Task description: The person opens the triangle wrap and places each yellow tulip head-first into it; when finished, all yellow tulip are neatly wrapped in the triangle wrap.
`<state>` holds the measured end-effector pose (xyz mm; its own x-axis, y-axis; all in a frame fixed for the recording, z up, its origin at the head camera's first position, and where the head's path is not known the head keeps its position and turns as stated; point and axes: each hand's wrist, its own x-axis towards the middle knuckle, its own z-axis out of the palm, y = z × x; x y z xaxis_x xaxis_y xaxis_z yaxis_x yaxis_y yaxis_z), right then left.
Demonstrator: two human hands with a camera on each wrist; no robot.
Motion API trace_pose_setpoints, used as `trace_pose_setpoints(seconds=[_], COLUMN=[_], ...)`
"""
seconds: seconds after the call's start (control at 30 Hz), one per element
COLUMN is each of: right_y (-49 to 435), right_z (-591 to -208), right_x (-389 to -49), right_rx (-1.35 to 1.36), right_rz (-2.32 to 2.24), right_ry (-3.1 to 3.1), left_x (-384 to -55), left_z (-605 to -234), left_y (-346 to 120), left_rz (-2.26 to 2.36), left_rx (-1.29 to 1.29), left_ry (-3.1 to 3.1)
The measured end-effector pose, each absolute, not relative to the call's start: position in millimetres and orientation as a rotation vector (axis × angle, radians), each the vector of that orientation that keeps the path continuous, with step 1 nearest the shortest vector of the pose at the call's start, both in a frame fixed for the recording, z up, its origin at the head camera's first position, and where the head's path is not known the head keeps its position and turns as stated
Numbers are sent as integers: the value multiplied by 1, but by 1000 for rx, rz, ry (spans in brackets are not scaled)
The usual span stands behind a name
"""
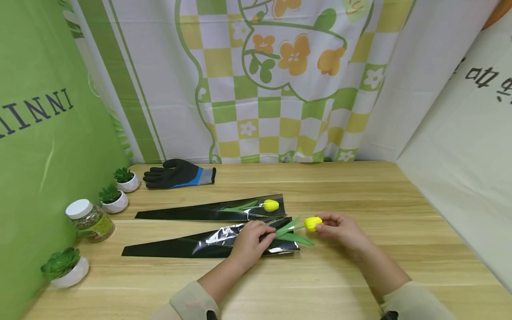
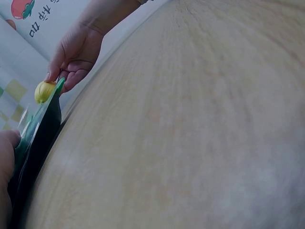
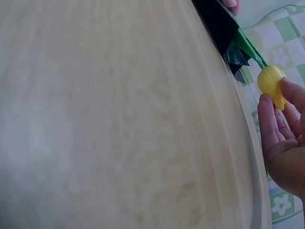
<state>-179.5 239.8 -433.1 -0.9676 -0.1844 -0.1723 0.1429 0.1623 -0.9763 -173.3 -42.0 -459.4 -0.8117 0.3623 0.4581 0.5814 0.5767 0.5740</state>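
My right hand (image 1: 340,230) pinches the yellow head of an artificial tulip (image 1: 313,224) between thumb and fingers. Its green leaves (image 1: 294,235) lie at the mouth of a black flower sleeve (image 1: 172,245), and the lower stem is hidden there. My left hand (image 1: 253,242) grips the sleeve near that mouth with thumb and forefinger. In the right wrist view the tulip head (image 3: 271,85) sits at the fingertips, pointing away from the sleeve. The left wrist view catches the dark sleeve (image 2: 29,162) alongside the left hand (image 2: 6,160).
Behind lies a second black sleeve (image 1: 188,214) with another yellow tulip (image 1: 271,205) inside. A black and blue work glove (image 1: 176,174) rests at the back left. Small potted succulents (image 1: 116,201) and a white-lidded jar (image 1: 91,221) line the left side of the wooden table (image 1: 320,284).
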Motion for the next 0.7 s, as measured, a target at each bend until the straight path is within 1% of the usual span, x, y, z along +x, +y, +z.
trace_pose_setpoints(seconds=[0.7], right_y=[208], right_z=[-436], right_x=[-185], right_rx=[-182], right_rz=[-1698], right_ry=[2235], left_x=[-174], left_z=[-458], left_y=[-41], left_rz=[-1079], left_rx=[-786], left_ry=[-2515])
